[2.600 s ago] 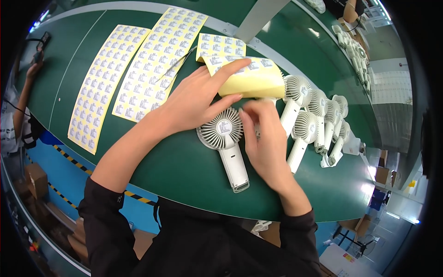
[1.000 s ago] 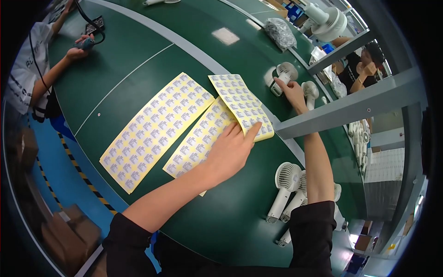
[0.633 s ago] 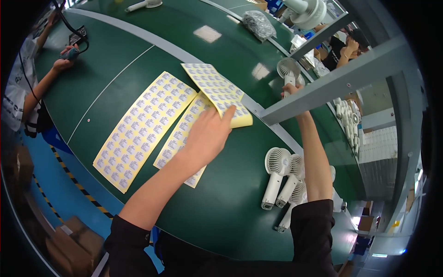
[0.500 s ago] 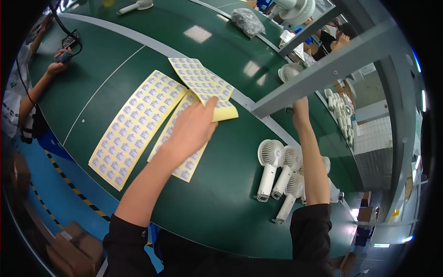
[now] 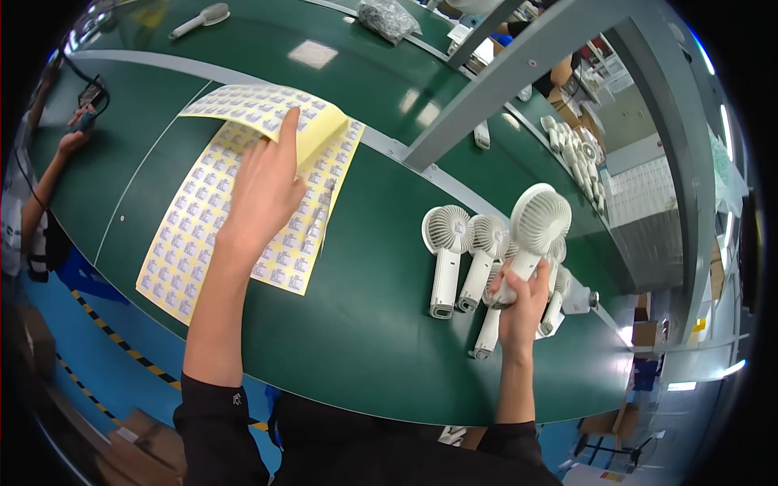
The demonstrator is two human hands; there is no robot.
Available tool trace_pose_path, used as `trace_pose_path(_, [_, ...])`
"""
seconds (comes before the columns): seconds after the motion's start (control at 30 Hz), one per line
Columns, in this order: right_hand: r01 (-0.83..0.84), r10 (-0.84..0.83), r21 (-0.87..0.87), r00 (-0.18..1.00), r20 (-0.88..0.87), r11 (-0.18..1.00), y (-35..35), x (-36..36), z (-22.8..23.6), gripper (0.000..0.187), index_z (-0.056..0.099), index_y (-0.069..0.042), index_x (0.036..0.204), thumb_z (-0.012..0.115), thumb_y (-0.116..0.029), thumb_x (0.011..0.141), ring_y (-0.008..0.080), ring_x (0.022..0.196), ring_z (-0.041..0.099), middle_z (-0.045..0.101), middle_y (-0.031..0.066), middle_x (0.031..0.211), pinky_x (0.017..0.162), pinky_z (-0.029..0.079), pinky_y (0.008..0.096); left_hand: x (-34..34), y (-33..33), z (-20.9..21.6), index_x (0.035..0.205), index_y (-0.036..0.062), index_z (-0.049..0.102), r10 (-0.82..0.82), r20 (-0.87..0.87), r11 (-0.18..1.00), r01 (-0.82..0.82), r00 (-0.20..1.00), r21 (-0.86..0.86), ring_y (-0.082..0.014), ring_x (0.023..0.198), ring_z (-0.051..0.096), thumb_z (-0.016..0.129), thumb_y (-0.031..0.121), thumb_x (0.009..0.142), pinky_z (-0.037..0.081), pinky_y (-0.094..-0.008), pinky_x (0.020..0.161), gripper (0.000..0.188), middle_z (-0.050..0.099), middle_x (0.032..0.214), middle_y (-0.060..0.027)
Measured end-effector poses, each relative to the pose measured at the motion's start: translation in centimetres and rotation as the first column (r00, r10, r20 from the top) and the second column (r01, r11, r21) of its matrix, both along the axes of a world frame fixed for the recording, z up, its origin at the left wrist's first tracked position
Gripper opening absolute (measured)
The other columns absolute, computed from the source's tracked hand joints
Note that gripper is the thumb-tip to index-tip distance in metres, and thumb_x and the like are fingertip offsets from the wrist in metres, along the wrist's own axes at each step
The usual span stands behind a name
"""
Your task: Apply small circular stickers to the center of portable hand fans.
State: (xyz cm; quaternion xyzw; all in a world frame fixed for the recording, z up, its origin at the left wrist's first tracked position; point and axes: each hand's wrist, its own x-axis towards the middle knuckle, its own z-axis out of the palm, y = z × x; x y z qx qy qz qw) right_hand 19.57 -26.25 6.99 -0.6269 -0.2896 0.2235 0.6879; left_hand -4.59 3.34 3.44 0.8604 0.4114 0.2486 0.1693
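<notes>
Head view — right hand (image 5: 519, 296) fisted around white fan (image 5: 531, 235).

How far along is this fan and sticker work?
Done: hard to say, since no sticker shows on any fan. In hand: the right hand has a shut grip on one white fan, while the left hand presses on the sticker sheets. Left: the fans lying on the table.
</notes>
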Motion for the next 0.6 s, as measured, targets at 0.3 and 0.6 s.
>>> trace_pose_path(0.3, [0.131, -0.14, 0.077, 0.983, 0.118, 0.988, -2.9, -3.9, -3.4, 0.046, 0.036, 0.0, 0.131, 0.064, 0.004, 0.095, 0.0193, 0.078, 0.064, 0.061, 0.015, 0.102, 0.071, 0.055, 0.0337, 3.9, -3.6, -0.7, 0.163, 0.0044, 0.02, -0.185, 0.15, 0.967, 0.207, 0.971, -0.147, -0.0504, 0.142, 0.042, 0.095, 0.031, 0.072, 0.035, -0.0491, 0.119, 0.121, 0.046, 0.152, -0.0308])
trace_pose_path(0.6, [0.081, -0.081, 0.037, 0.997, 0.004, 0.996, -3.3, -4.7, -4.2, 0.045, 0.036, -0.001, 0.127, 0.066, 0.005, 0.094, 0.0163, 0.079, 0.064, 0.062, 0.0133, 0.102, 0.069, 0.055, 0.0303, 6.7, -6.4, -2.2, 0.163, 0.0032, 0.019, -0.36, 0.016, 0.933, 0.36, 0.933, 0.022, -0.0519, 0.149, 0.031, 0.09, 0.042, 0.08, 0.029, -0.0532, 0.123, 0.116, 0.036, 0.16, -0.0314])
